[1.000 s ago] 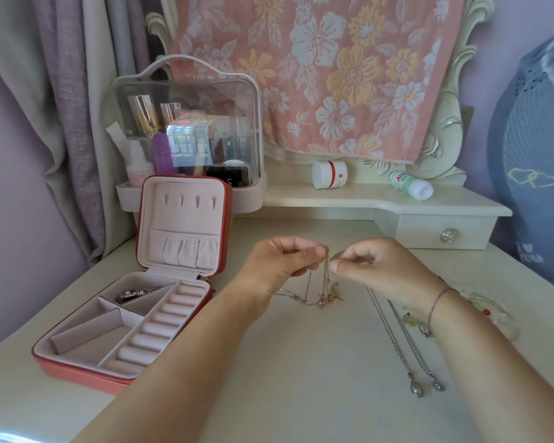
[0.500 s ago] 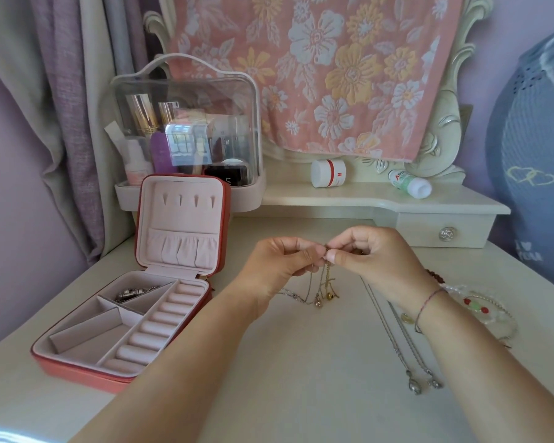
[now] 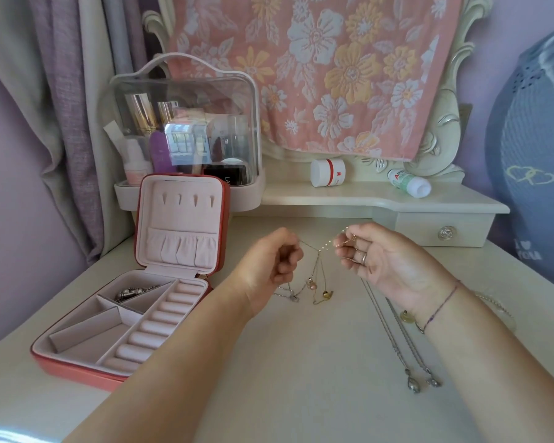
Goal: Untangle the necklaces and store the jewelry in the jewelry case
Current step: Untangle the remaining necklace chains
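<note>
Thin tangled necklaces (image 3: 318, 276) with small gold and pink beads hang over the table's middle. My left hand (image 3: 275, 263) is closed on one chain end. My right hand (image 3: 378, 260), palm turned up, pinches the other end, and the chain stretches between the two hands. The pendants rest on the table below. The red jewelry case (image 3: 77, 362) lies open at the left, with pink lining and a silver piece (image 3: 131, 292) in its back compartment. Two long silver necklaces (image 3: 400, 343) with pendants lie on the table at the right.
A clear cosmetics box (image 3: 186, 129) stands behind the case. On the raised shelf lie a white jar (image 3: 327, 172) and a small bottle (image 3: 410, 183). A beaded bracelet (image 3: 499, 311) lies behind my right wrist. A small drawer (image 3: 445, 233) sits at the back right.
My hands were touching and have drawn apart, stretching the chain between them. My right hand has turned palm up and moved right.
</note>
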Available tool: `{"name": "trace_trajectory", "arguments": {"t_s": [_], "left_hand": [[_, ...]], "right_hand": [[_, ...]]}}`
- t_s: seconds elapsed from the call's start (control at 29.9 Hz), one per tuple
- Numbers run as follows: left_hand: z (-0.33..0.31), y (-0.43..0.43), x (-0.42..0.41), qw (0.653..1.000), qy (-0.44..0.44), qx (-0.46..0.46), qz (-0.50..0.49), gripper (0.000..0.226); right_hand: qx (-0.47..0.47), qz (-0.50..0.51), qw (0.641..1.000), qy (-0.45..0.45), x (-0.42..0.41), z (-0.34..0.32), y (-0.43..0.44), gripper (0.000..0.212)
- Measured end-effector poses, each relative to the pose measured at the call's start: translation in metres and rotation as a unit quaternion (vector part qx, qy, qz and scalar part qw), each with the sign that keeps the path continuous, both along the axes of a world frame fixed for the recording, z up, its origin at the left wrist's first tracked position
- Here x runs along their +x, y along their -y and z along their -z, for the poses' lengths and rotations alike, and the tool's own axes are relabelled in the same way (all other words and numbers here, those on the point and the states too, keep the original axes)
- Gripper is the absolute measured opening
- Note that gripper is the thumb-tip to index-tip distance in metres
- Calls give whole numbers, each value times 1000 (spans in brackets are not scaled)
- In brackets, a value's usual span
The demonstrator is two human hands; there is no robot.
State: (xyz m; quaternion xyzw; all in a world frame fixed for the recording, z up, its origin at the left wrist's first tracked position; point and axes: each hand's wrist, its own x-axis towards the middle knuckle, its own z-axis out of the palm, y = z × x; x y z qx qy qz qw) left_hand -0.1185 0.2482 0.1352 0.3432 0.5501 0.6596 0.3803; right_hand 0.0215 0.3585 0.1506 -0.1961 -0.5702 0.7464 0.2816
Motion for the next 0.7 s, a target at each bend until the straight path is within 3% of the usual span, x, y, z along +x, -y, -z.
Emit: {"name": "trace_trajectory", "arguments": {"t_s": [0.1, 0.2, 0.47, 0.7], "left_hand": [[1, 1, 2, 997, -64, -34, -4, 10], [0, 3, 6, 993, -107, -49, -3, 22], [-2, 5, 12, 983, -162, -74, 36, 22], [-3, 6, 10, 972, -192, -124, 50, 27]], "right_hand": [[-24, -32, 999, -27, 1, 0, 0, 7], [-43, -51, 997, -49, 1, 1, -1, 7], [-59, -79, 995, -33, 3, 0, 1, 10], [-48, -149, 985, -73, 13, -6, -8, 16]]}}
